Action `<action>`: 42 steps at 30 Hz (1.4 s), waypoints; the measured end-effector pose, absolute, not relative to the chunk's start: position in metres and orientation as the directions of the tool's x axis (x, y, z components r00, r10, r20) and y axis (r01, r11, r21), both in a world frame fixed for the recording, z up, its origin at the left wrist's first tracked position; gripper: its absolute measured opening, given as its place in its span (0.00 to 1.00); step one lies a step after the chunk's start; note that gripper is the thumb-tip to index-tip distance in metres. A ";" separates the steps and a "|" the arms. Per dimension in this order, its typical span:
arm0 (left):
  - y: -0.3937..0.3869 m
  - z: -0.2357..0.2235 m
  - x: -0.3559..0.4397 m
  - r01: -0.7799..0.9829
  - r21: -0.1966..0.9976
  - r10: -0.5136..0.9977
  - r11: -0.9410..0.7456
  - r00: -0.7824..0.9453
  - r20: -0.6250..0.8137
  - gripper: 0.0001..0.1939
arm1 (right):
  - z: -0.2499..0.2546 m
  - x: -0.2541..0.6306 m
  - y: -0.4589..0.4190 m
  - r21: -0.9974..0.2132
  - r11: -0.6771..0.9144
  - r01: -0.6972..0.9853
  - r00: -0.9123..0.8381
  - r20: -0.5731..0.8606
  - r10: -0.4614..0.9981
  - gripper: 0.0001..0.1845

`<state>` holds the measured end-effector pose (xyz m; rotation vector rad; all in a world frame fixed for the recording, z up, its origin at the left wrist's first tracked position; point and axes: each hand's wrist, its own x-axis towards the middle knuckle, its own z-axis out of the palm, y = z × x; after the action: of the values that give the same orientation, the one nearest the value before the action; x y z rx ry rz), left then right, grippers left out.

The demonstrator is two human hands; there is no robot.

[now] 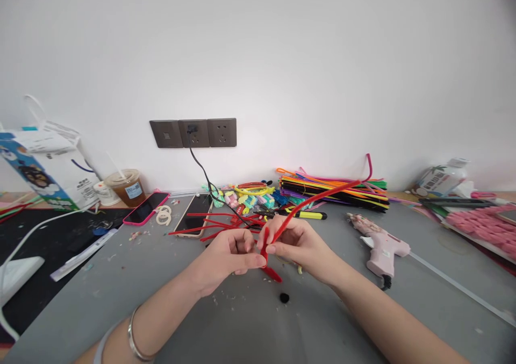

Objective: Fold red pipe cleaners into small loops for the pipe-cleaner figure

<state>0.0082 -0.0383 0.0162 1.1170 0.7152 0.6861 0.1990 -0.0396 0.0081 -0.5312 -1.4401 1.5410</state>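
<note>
Both hands meet over the middle of the grey table around a red pipe cleaner [318,196]. My right hand [296,240] pinches it, and its long free end rises to the upper right and bends upward at the tip. My left hand [237,251] pinches a short, thicker folded red part [273,274] that hangs down between the hands. How the red pieces join is hidden by the fingers. Below them on the table lies a small black pompom-like ball [284,298]. Loose red pipe cleaners [193,228] lie behind my left hand.
A pink glue gun [382,248] lies at right. Behind are a bundle of coloured pipe cleaners [334,192] and a yellow-black tool [312,214]. Phones [145,209], white rings [163,216] and a drink cup [127,188] stand or lie left. A black cable [205,171] runs from the socket.
</note>
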 end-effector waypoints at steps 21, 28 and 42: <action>-0.040 0.005 0.008 0.194 0.965 0.913 -0.179 0.398 0.090 0.12 | 0.005 0.193 -0.042 -0.930 0.190 -0.315 -0.297 0.287 0.911 0.15; -0.041 0.004 0.009 0.254 0.943 0.922 -0.215 0.371 0.110 0.12 | 0.000 0.192 -0.039 -0.951 0.221 -0.215 -0.261 0.275 0.926 0.19; -0.038 0.005 0.007 0.270 0.947 0.903 -0.175 0.426 0.046 0.15 | 0.005 0.208 -0.028 -0.944 0.326 -0.060 -0.234 0.331 0.914 0.10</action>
<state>0.0069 -0.0376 0.0046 1.6882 1.0314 0.7998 0.2082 -0.0280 0.0047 -0.8153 -1.5095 1.1305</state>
